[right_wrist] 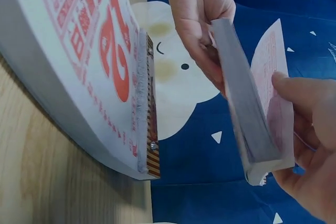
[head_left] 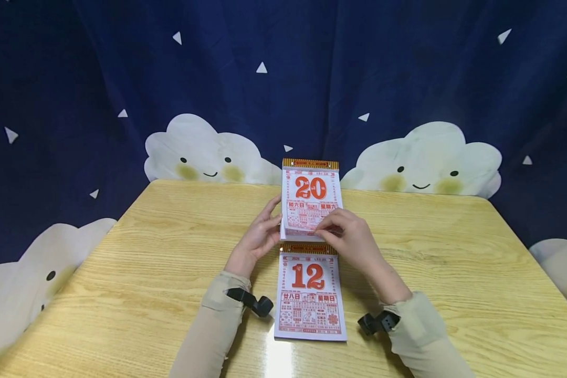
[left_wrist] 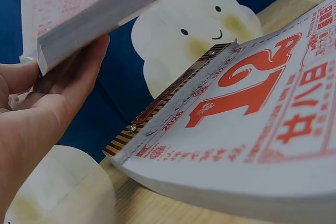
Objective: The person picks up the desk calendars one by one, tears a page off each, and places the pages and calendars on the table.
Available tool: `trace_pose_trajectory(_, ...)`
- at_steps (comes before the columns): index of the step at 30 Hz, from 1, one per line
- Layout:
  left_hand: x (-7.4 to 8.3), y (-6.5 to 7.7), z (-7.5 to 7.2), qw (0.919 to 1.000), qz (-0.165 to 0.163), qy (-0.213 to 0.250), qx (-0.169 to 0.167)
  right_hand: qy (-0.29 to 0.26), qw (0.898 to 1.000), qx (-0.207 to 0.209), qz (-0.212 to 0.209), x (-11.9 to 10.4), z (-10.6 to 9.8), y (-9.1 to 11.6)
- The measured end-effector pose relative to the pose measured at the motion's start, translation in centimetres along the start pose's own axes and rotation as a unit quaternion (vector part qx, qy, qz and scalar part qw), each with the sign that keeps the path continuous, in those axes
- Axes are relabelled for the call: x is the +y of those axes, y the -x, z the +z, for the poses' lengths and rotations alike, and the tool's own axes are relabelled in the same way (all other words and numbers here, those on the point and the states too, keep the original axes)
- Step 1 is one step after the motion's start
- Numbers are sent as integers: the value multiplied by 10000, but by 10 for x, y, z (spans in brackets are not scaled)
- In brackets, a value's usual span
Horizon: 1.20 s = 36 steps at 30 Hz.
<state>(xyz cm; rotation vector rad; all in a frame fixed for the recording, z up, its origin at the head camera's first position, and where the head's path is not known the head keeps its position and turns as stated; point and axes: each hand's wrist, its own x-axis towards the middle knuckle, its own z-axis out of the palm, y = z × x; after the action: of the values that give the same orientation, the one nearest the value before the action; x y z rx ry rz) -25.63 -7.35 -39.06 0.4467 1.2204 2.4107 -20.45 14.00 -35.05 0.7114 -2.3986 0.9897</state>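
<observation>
A tear-off calendar (head_left: 290,237) showing a red 20 is raised at the table's far side. My left hand (head_left: 256,239) grips its left edge, with the thumb at the edge and the fingers underneath in the left wrist view. My right hand (head_left: 356,241) pinches the lower right of the top sheet (head_left: 307,210). In the right wrist view that calendar sheet (right_wrist: 269,61) bends away from the thick stack of pages (right_wrist: 241,93). Nearer me lies a second tear-off calendar (head_left: 309,310), showing a red 12, with its striped gold and red binding (head_left: 308,249) at the top.
Both calendars are over a light wooden table (head_left: 170,273). Behind it hangs a dark blue curtain (head_left: 293,94) with white triangles and smiling clouds. A small black camera (head_left: 260,304) is strapped to the left wrist, another black camera (head_left: 373,324) to the right.
</observation>
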Motion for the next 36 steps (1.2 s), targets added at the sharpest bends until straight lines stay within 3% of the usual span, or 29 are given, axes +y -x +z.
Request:
trace_pose_trajectory(15, 3, -2, -1, 9989, 191, -415, 144, -155, 9934, 901, 699, 6, -19, -12)
trace_pose_trajectory(19, 3, -3, -3, 9981, 204, -532, 240, -299, 9881, 1001, 1128, 15, -28, -21)
trace_pose_trajectory(25, 3, -1, -4, 9981, 245, -521, 232, -732, 9739, 907, 1947, 31, -42, -34)
trace_pose_trajectory(30, 4, 0, -1, 9975, 292, -616, 166, -1506, 9524, 817, 2522, 41, -50, -42)
trace_pose_trajectory(36, 4, 1, 4, 9966, 262, -717, 311, -1783, 9353, 621, 2992, 46, -57, -47)
